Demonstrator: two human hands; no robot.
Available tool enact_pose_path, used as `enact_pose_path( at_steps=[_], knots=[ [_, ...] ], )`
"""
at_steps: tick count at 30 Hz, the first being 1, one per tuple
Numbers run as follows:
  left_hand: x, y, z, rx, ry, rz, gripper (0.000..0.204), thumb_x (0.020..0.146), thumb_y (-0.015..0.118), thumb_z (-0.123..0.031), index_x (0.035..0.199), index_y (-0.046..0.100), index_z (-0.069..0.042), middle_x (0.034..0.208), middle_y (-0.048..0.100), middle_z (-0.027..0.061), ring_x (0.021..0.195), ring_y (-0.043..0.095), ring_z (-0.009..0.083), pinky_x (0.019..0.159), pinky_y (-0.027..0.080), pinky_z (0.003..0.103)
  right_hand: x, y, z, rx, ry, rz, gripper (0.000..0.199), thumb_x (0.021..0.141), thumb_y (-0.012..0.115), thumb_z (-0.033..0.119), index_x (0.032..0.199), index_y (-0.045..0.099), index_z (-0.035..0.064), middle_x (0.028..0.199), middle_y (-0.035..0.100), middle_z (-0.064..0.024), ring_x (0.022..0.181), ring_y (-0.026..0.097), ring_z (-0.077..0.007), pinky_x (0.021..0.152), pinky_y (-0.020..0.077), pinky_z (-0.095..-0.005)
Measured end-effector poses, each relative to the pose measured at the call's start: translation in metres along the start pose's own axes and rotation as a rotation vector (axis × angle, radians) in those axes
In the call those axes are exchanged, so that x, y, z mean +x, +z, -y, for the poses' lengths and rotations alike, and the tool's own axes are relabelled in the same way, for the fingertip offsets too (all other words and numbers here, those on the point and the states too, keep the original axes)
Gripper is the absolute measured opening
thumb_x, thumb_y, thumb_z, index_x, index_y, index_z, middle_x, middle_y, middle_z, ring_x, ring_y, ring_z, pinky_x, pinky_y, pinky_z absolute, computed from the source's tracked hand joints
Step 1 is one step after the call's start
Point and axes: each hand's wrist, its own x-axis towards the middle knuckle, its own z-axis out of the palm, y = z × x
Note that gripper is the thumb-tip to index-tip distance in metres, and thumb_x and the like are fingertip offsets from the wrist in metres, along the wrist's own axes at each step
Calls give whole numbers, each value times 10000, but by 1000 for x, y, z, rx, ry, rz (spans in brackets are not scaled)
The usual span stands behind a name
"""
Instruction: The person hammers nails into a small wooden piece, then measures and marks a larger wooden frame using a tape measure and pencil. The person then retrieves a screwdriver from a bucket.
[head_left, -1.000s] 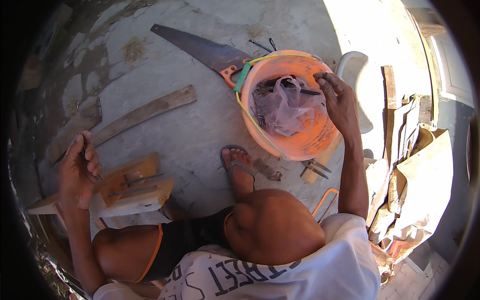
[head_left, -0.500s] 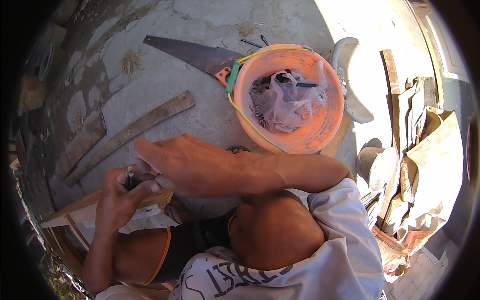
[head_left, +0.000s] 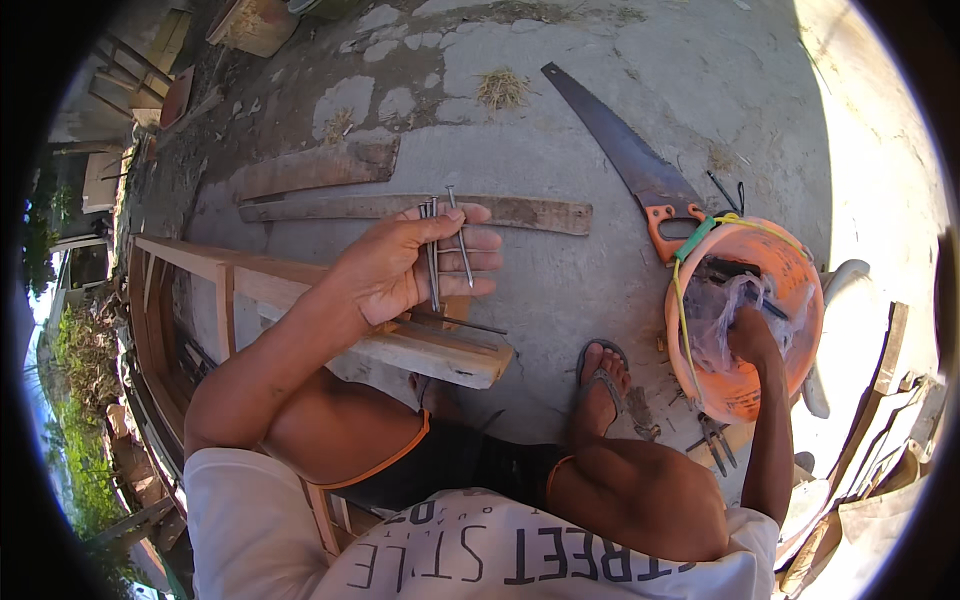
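My left hand (head_left: 400, 265), palm turned up, grips several long steel nails (head_left: 432, 250) under the thumb. One nail (head_left: 461, 240) stands apart from the others, across the outstretched fingers. My right hand (head_left: 752, 332) reaches down into an orange bucket (head_left: 740, 405) at the right. It touches a clear plastic bag (head_left: 705, 320) in there, and its fingers are hidden. A dark, pen-like rod (head_left: 774, 308) lies beside that hand. Below my left hand is a wooden frame (head_left: 450, 362) with a thin dark rod on it.
A handsaw (head_left: 615, 140) with an orange handle lies on the concrete against the bucket. Two old boards (head_left: 540, 214) (head_left: 345, 165) lie beyond my left hand. Pliers-like tools (head_left: 715, 445) rest near the bucket. Scrap wood (head_left: 890, 440) is heaped at the far right.
My hands were together at the left. My right hand has since moved right and down into the bucket. The left has turned palm up, showing the nails. The view has swung left.
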Motion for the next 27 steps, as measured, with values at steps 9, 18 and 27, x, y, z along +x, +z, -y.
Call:
enact_pose_path(
  at_steps=[9,18,27],
  knots=[
    [6,-43,1,-171,11,169,512,1100,479,-498,1178,624,-13,877,669,95,837,702,253,953,601,501,26,70,46,-284,-140,-133,119,917,548,41,918,653,-14,965,701,-292,902,704,-481,831,563,-579],
    [4,-38,-1,-52,54,71,591,1106,413,-567,1202,620,-21,857,666,76,778,698,233,949,602,483,28,68,52,-255,-37,-23,101,928,552,96,931,621,23,1085,679,-281,967,667,-511,834,552,-583],
    [5,-35,-1,-48,27,4,533,1099,459,-556,1215,617,-61,815,629,51,718,667,207,827,610,429,-7,4,55,173,79,-105,244,820,722,206,863,756,-32,804,703,-286,784,712,-459,722,564,-509]
  ],
)
